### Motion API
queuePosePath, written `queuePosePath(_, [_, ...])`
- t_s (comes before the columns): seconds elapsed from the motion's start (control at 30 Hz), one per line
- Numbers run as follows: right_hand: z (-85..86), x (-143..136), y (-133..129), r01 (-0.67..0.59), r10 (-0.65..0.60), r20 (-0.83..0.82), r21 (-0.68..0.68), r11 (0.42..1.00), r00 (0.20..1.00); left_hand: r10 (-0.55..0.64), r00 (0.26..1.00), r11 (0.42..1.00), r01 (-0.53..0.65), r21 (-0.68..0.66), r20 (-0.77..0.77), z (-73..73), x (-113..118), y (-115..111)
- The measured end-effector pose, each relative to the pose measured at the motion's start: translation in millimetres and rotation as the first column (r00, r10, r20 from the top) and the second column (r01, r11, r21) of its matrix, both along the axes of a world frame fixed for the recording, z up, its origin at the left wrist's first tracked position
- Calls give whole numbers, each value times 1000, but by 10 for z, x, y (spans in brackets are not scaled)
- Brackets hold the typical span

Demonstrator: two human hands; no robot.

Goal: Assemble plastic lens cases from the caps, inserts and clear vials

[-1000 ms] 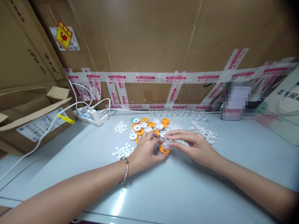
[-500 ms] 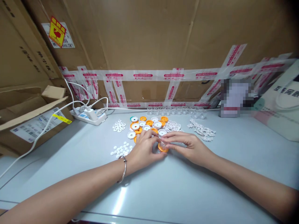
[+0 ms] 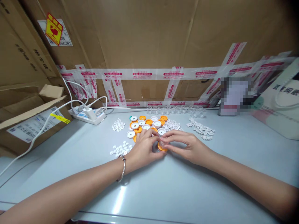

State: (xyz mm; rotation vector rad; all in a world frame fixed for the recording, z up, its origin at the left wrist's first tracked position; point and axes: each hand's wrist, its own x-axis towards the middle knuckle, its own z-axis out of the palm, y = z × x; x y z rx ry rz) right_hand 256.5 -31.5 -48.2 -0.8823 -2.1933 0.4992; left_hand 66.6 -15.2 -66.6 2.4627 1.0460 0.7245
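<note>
- The left hand (image 3: 145,147) curves around an orange disc (image 3: 162,147) on the gray table (image 3: 187,189), fingers bent at the far side and thumb at the near edge; how firmly it presses, I cannot tell.
- The right hand (image 3: 190,145) pinches a small clear piece (image 3: 162,142) between thumb and fingertips, right above the orange disc; the fingers partly hide it.
- The orange disc lies flat between the 2 hands, at the near side of a cluster of white and orange discs (image 3: 146,127).
- A silver bracelet (image 3: 123,169) circles the left wrist.
- To the left of the cluster are 2 groups of small white parts: the far group (image 3: 118,124) and the near group (image 3: 121,149), the latter just beside the left hand.
- To the right are 2 heaps of white cut-out pieces: 1 heap (image 3: 172,125) beside the discs, 1 heap (image 3: 201,128) farther right.
- Clear cups (image 3: 167,110) line the back of the table, before a big taped cardboard box (image 3: 144,37).
- A white power strip (image 3: 88,116) with plugs and cables sits at the left, near an open cardboard box (image 3: 30,121).
</note>
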Motion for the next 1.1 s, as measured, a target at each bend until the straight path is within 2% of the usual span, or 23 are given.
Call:
queuePosePath(0.17, [-51,-37,-41,38,-39,8,57,998,999,2,1000,1000,-2,4,-14,16,20,-4])
queuePosePath(0.4, [-100,-116,-144,155,-158,47,59,986,986,11,1000,1000,-11,12,-23,31,35,-12])
queuePosePath(0.67, [-115,-74,-114,193,-193,-2,-47,980,981,19,1000,1000,-19,1,-10,41,45,-12])
queuePosePath(0.9, [7,-34,-69,83,-112,-97,-268,960,989,39,999,999,-39,-29,29,36,35,-16])
queuePosePath(1.1, [-95,-34,-71,160,-180,-104,-178,971,978,41,999,999,-41,-32,30,52,42,-54])
